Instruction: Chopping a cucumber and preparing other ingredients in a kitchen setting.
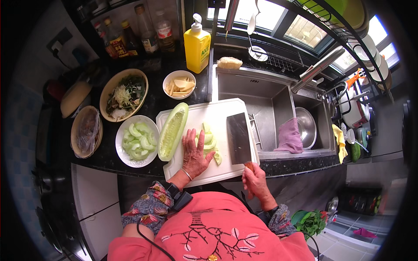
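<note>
A white cutting board point(225, 111) lies partly over the sink's left edge. My left hand point(196, 155) rests spread on it, touching pale green gourd slices point(210, 143), some hidden beneath the fingers. To its left lies a hollowed gourd half point(173, 132), cut side up. My right hand point(256, 181) is shut on the wooden handle of a cleaver point(241, 138), whose dark blade lies flat on the board's right side, apart from the slices. A white bowl point(120, 153) of curved gourd slices stands left of the board.
Behind the board are a small bowl point(165, 91) of pale slices and a yellow soap bottle point(197, 49). Further left stand a bowl point(104, 104) of chopped greens and a plastic-covered bowl point(74, 143). The steel sink point(251, 84) holds a metal basin point(312, 130) with a purple cloth point(290, 138).
</note>
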